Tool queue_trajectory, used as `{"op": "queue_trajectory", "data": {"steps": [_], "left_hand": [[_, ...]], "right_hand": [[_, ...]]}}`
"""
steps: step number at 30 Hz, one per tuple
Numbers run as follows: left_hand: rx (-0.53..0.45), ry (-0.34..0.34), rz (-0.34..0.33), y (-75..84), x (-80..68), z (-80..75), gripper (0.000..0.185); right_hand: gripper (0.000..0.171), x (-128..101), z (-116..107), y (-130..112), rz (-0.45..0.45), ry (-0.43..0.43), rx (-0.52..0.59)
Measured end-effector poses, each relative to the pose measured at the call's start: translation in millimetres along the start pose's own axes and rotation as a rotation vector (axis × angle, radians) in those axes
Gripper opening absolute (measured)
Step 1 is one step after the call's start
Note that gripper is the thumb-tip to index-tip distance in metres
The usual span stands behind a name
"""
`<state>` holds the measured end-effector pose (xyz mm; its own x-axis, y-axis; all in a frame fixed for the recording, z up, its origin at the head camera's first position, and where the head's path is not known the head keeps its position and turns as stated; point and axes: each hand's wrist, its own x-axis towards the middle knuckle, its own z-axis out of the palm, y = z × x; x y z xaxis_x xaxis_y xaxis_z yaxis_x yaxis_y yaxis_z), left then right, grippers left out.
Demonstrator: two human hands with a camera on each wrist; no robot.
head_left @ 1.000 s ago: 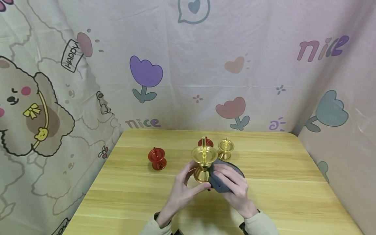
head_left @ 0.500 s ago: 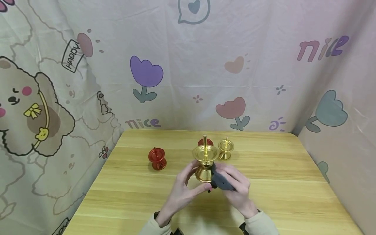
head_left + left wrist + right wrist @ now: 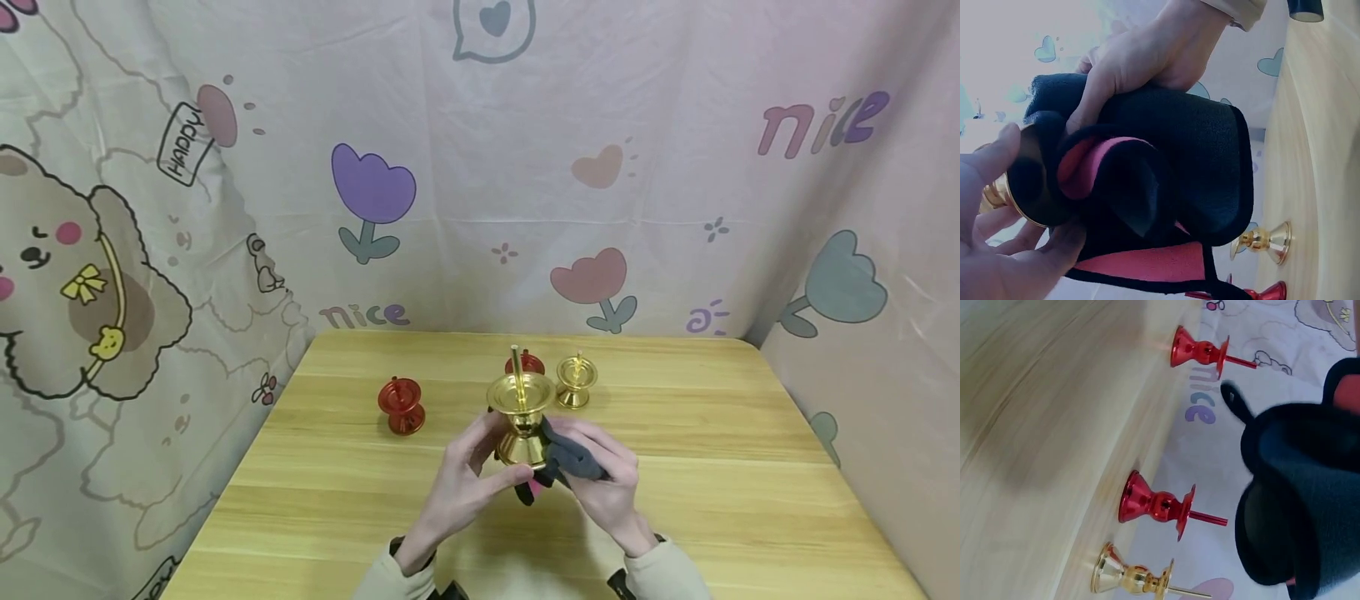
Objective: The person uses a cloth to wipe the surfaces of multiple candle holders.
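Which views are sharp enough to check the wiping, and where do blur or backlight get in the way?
Head view: evenly lit and sharp; the gold candlestick shows bright glints. Left wrist view: bright backdrop behind leaves the dark cloth underexposed, and the left hand close to the lens is soft. Right wrist view: the wooden table is smeared and out of focus; the red candlesticks stay fairly crisp.

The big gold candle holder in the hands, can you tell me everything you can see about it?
The big gold candle holder looks like shiny polished metal. It has a wide round dish on top, a thin spike rising from the dish, a narrow waist and a flared bell-shaped foot. It stands about upright, near the middle of the wooden table. The left hand grips its foot, and the right hand presses a dark cloth with a pink inside against its foot.
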<state>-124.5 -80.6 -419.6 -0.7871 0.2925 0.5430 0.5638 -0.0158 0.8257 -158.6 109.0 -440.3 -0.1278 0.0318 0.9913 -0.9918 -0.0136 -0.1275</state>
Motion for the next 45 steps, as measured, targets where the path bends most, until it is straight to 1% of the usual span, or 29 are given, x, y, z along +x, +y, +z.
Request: {"op": "queue_trajectory", "data": {"steps": [2, 4, 6, 8, 12, 16, 19, 21, 25, 27, 29, 31, 33, 34, 36, 38, 40, 42, 45], "left_hand": [[0.015, -0.004, -0.037, 1.1, 0.2, 0.2, 0.063], [0.043, 0.004, -0.074, 2.3, -0.1, 1.2, 0.063], [0.057, 0.017, -0.093, 3.2, -0.7, 2.7, 0.065], [0.047, 0.030, -0.105, 3.9, -1.5, 4.6, 0.068], [0.031, 0.045, -0.080, 4.1, -2.8, 7.7, 0.073], [0.037, 0.043, -0.048, 5.2, -2.3, 8.7, 0.070], [0.041, 0.046, -0.045, 6.4, -2.0, 8.8, 0.071], [0.048, 0.056, -0.029, 6.8, -1.8, 8.8, 0.071], [0.057, 0.087, 0.034, 6.7, -1.4, 8.7, 0.072], [0.048, 0.102, 0.052, 6.5, -1.6, 8.0, 0.074], [0.024, 0.100, 0.034, 6.6, -1.5, 6.9, 0.075], [-0.010, 0.091, -0.005, 7.0, -1.8, 5.5, 0.075], [-0.020, 0.065, -0.028, 7.1, -1.5, 3.9, 0.071], [-0.026, 0.054, -0.048, 7.7, -1.4, 3.4, 0.070], [-0.008, 0.033, -0.074, 9.0, -1.0, 2.9, 0.068], [0.039, 0.017, -0.085, 10.5, -0.4, 3.2, 0.068], [0.084, 0.019, -0.101, 12.5, 0.6, 4.4, 0.071], [0.123, 0.038, -0.100, 13.4, 1.6, 5.8, 0.073], [0.130, 0.075, -0.119, 14.0, 2.7, 7.8, 0.074]], "right_hand": [[0.016, 0, 0, 0, 0.004, 0.008, -0.018], [0.014, 0, 0, 0, -0.011, 0.008, -0.052], [0.014, 2, 0, -1, -0.039, 0.013, -0.088], [0.014, 4, 0, -1, -0.071, 0.017, -0.117], [0.016, 8, 1, -2, -0.134, 0.010, -0.168], [0.018, 10, 3, -4, -0.206, -0.021, -0.217], [0.019, 10, 4, -5, -0.243, -0.040, -0.240], [0.021, 10, 4, -5, -0.251, -0.054, -0.246], [0.022, 8, 4, -7, -0.244, -0.067, -0.267], [0.021, 6, 4, -7, -0.216, -0.059, -0.250], [0.018, 4, 4, -6, -0.165, -0.028, -0.190], [0.016, 2, 4, -4, -0.094, 0.012, -0.109], [0.017, -1, 4, -3, -0.023, 0.046, -0.029], [0.018, -2, 3, -3, 0.004, 0.060, -0.008], [0.020, -4, 3, -2, 0.031, 0.069, -0.003], [0.018, -5, 2, -1, 0.024, 0.066, -0.032], [0.016, -5, 3, -1, -0.011, 0.056, -0.087], [0.015, -5, 4, -1, -0.046, 0.043, -0.134], [0.015, -5, 5, -2, -0.079, 0.023, -0.194]]}}
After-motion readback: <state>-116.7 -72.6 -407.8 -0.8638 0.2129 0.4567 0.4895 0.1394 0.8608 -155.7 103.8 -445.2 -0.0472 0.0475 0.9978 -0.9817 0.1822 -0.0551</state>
